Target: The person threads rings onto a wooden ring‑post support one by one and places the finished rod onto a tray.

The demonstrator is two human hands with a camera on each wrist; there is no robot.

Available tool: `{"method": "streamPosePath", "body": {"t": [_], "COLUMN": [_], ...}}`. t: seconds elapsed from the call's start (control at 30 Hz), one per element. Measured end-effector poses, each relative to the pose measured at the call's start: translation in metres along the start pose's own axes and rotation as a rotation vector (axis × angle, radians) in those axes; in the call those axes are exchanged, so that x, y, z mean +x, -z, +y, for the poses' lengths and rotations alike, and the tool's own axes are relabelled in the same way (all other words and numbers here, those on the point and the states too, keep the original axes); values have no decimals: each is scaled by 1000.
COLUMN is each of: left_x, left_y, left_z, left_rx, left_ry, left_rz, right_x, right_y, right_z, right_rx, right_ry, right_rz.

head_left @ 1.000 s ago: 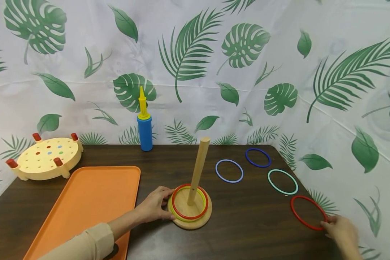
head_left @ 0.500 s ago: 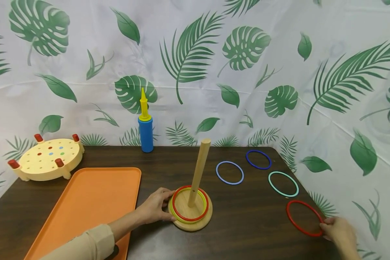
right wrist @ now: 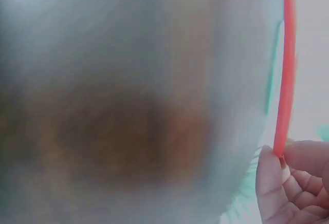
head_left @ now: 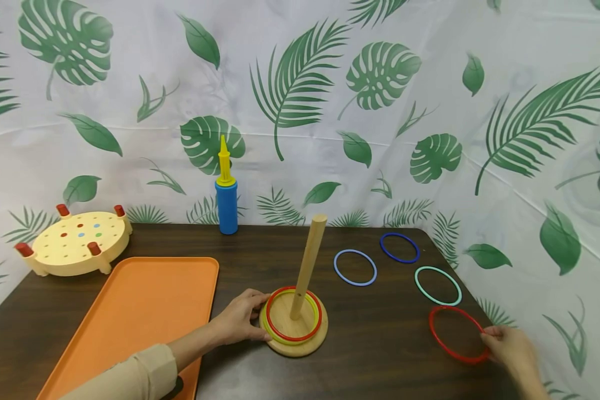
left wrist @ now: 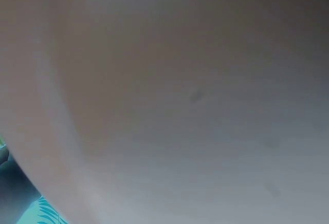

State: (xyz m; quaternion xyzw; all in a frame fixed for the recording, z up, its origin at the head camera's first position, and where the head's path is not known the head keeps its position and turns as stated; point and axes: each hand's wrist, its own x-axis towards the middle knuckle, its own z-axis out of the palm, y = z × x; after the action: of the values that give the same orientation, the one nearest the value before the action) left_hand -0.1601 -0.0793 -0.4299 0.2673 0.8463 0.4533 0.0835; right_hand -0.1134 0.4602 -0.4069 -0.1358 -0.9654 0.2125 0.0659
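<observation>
In the head view, a wooden ring-toss stand with an upright, slightly leaning peg is on the dark table. Around the foot of its peg lie a red ring and a yellow ring on the round base. My left hand holds the left edge of that base, thumb in front and fingers behind. At the far right, my right hand pinches another red ring between thumb and fingers, its loop tilted and extending left. A blurred surface fills most of the left wrist view, hiding the left hand's grip.
Right of the stand lie a light blue ring, a dark blue ring and a mint ring. An orange tray is at left, a cream pegboard stool behind it. A blue and yellow pump stands at the back.
My right hand has moved a little left with the red ring, which now overlaps the mint ring's lower edge in the head view. My left hand and the stand keep their places.
</observation>
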Motion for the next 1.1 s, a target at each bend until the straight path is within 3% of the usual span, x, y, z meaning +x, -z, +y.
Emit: {"method": "streamPosePath", "body": {"t": [0.17,0.53,0.7,0.8,0.87,1.1], "left_x": [-1,0,0,1,0,1], "left_y": [0,-1,-2,-2,-2,-2], "left_z": [1,2,2,2,1,1], "left_rx": [-5,-18,-19,-18,-16,-5], "left_ry": [7,31,30,34,32,28], "left_rz": [-1,-4,-3,-4,-5,1], "right_x": [6,15,14,12,11,7], "right_y": [5,28,37,40,42,42], "right_z": [-25,-116,-170,-199,-217,-261], "right_rx": [2,270,492,695,772,716], "right_ry": [74,237,294,341,377,488], "right_rz": [56,97,94,49,22,13]}}
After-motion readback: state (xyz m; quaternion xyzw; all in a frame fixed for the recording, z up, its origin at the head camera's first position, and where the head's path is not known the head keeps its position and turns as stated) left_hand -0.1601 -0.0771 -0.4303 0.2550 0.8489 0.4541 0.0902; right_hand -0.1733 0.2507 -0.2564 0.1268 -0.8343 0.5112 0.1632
